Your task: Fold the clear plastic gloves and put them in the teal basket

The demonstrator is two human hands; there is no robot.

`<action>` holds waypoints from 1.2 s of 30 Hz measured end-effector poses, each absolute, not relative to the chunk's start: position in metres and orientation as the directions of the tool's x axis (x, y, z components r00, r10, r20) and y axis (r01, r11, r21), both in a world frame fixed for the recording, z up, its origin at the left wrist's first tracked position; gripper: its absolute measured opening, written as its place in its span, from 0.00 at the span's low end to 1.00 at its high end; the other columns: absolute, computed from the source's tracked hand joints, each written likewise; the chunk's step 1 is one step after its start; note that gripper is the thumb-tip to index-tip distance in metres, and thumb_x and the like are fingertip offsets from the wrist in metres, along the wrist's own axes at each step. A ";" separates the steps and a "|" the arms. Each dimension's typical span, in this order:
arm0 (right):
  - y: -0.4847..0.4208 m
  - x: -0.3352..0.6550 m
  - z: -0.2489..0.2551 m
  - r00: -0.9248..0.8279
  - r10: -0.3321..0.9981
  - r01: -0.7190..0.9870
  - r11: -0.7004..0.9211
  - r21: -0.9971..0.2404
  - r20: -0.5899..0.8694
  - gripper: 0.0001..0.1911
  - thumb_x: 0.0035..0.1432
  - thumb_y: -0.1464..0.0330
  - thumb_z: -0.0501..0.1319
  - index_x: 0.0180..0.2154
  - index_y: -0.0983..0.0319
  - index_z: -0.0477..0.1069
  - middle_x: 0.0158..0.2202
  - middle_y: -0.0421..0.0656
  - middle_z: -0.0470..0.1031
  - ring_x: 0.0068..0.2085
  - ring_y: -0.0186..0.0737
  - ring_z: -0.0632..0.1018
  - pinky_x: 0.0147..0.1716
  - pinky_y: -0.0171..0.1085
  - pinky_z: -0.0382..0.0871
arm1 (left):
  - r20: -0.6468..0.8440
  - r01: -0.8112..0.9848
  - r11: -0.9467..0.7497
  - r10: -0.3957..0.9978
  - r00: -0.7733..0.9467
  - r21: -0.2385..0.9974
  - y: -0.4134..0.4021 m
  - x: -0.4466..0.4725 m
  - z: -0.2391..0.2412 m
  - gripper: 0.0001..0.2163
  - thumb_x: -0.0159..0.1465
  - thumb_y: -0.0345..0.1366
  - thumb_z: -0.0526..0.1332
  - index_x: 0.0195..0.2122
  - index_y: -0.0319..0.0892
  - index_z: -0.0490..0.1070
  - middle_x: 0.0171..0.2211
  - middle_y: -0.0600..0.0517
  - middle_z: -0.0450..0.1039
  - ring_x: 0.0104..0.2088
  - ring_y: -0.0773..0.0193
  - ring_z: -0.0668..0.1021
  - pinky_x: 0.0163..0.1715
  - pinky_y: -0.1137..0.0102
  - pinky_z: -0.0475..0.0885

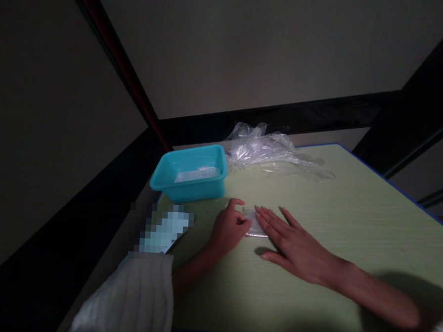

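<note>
A small clear plastic bag [254,226] lies flat on the pale green table [352,217]. My right hand [292,241] rests flat on it, fingers stretched out and pressing its right part. My left hand [230,228] is curled at the bag's left edge, with fingers bent and pinching that edge. The left forearm comes out of a white knitted sleeve [133,300].
A turquoise plastic tub [190,172] with something pale inside stands at the table's far left. A heap of crumpled clear plastic bags [270,151] lies behind it to the right. The table has a blue rim, with dark bed-frame bars behind and at the right.
</note>
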State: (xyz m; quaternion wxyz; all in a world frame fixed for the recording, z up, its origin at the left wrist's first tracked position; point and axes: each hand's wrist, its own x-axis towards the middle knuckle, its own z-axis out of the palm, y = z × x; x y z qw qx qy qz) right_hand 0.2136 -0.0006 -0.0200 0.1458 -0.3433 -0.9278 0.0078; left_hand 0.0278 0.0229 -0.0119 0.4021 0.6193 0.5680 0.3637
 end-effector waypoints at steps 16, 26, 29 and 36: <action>0.000 0.212 -0.022 -0.709 0.648 0.645 0.755 -0.118 0.278 0.38 0.62 0.51 0.46 0.64 0.67 0.40 0.62 0.57 0.53 0.62 0.52 0.57 0.58 0.57 0.50 | 0.290 0.610 -0.355 0.935 0.207 0.709 0.003 0.023 0.000 0.12 0.54 0.31 0.57 0.41 0.41 0.67 0.42 0.46 0.72 0.45 0.56 0.74 0.47 0.62 0.68; 0.000 0.212 -0.022 -0.717 0.642 0.636 0.762 -0.123 0.272 0.39 0.62 0.50 0.45 0.64 0.68 0.39 0.62 0.58 0.53 0.62 0.52 0.57 0.56 0.59 0.52 | 0.121 0.751 -0.638 0.770 0.627 0.167 -0.008 0.031 -0.012 0.27 0.67 0.41 0.44 0.61 0.25 0.46 0.63 0.34 0.45 0.64 0.53 0.48 0.61 0.57 0.51; 0.000 0.213 -0.023 -0.715 0.642 0.635 0.762 -0.126 0.278 0.39 0.62 0.50 0.45 0.64 0.67 0.36 0.62 0.57 0.52 0.62 0.52 0.57 0.57 0.58 0.52 | 0.100 0.759 -0.637 0.771 0.629 0.135 -0.008 0.030 -0.013 0.29 0.68 0.44 0.43 0.61 0.24 0.47 0.64 0.34 0.44 0.64 0.52 0.47 0.61 0.58 0.50; 0.001 0.214 -0.022 -0.723 0.642 0.639 0.762 -0.107 0.255 0.40 0.61 0.49 0.45 0.64 0.67 0.37 0.62 0.57 0.52 0.62 0.52 0.56 0.57 0.56 0.52 | 0.082 0.757 -0.643 0.766 0.638 0.115 -0.008 0.029 -0.012 0.32 0.68 0.49 0.40 0.61 0.23 0.47 0.64 0.34 0.43 0.64 0.51 0.47 0.60 0.57 0.49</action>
